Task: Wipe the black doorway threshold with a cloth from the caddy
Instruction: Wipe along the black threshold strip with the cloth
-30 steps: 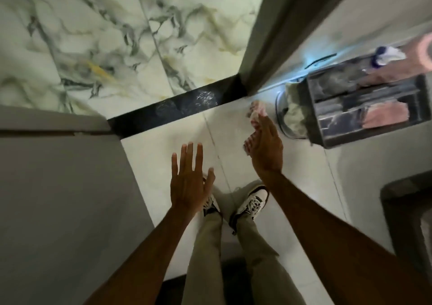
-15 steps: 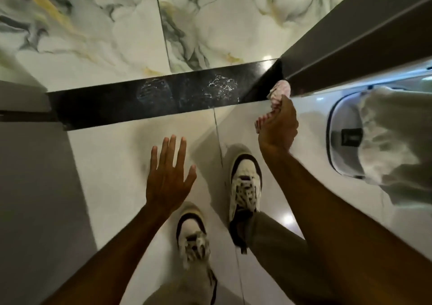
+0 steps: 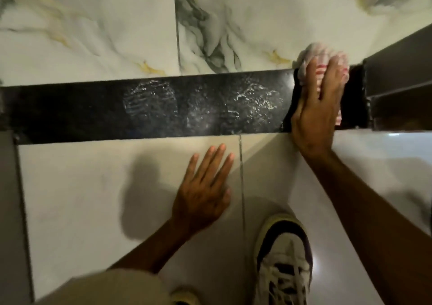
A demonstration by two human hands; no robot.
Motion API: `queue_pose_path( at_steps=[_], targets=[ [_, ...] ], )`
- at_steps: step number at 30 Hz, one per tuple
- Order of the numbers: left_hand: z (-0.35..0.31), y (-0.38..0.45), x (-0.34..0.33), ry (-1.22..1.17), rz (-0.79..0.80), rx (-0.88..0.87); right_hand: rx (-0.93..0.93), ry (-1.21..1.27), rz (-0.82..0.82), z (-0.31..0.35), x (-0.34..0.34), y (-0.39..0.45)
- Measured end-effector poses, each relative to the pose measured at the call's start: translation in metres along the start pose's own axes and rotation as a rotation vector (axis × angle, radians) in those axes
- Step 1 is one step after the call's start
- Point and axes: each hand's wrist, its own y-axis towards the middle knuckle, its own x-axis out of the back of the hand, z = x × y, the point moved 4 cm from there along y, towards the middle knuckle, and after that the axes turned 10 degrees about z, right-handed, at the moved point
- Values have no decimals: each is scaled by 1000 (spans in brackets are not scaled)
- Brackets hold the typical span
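right hand (image 3: 315,115) flat, pressing crumpled pink-striped cloth (image 3: 320,59) | glossy smeared black threshold (image 3: 163,108) | left hand (image 3: 203,192) fingers splayed, empty

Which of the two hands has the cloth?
The right hand, pressing the pink-striped cloth onto the black threshold. The left hand is empty, spread over the pale floor tile.

Both forearms are bare, no sleeves, no watch or rings on the left hand (image 3: 201,187) or right hand (image 3: 315,108). Trousers (image 3: 112,288) are light khaki. The shoe (image 3: 284,265) is a chunky white sneaker with dark panels, cream sole and white laces.
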Motion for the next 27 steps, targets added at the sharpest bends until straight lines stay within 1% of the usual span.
queue_pose_path(
  at_steps=[3,7,10,12,15,16,17,19,20,23,24,26,27],
  targets=[
    [1,-2,0,-7,10,-5,62,30,49,3,6,-31],
    [1,-1,3,6,23,-8,-79,-123,-70,-28,19,-88],
    [1,1,2,14,2,-17,-63,-182,-95,-35,22,-70],
    [1,0,2,8,-27,-27,-87,-127,-117,-25,16,-41],
    [2,0,-2,12,-40,-31,-124,1,-143,10,-1,-8],
    [3,-1,-2,17,-36,-22,-84,39,-119,24,-5,-10],
    [3,0,-2,18,-30,-19,1,33,-77,35,-8,-20],
    [3,-2,2,14,-21,-23,159,-38,32,43,-12,-60],
    [2,-1,4,11,-25,-24,170,-64,47,38,-10,-81],
    [0,-1,7,5,-30,-16,-18,-128,-12,11,3,-111],
    [0,0,7,10,-27,-17,-75,-133,-57,6,7,-105],
    [1,0,5,11,-28,-21,-128,-127,-152,9,10,-74],
    [2,0,3,9,-32,-24,-158,-110,-166,14,7,-54]
  ],
)
